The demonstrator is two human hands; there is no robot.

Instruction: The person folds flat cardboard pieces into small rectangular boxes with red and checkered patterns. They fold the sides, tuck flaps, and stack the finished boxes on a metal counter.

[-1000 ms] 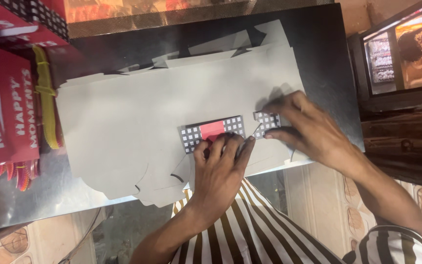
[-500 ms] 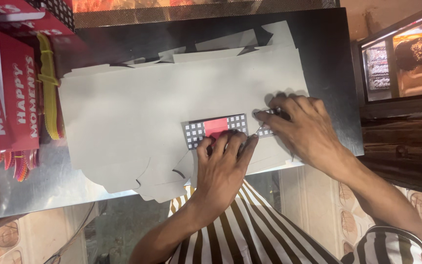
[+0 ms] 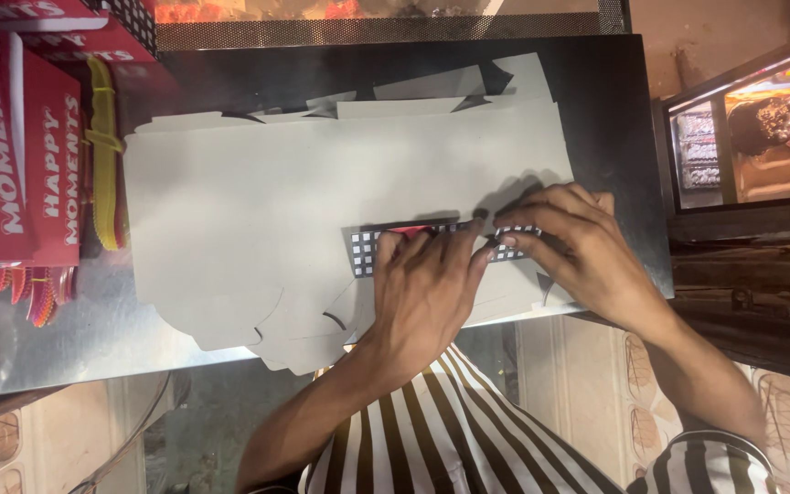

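Your left hand lies flat, fingers spread, pressing the folded flap with the black-and-white checked, red-centred print onto the stack of flat grey cardboard box blanks near the counter's front edge. Your right hand presses just beside it, fingers spread. Red printed cartons sit at the left edge.

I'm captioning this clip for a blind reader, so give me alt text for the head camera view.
Seen from above, a person's left hand and right hand press a checkered flap down on a stack of flat grey cardboard cutouts lying on a dark table. Red printed boxes sit at the left edge.
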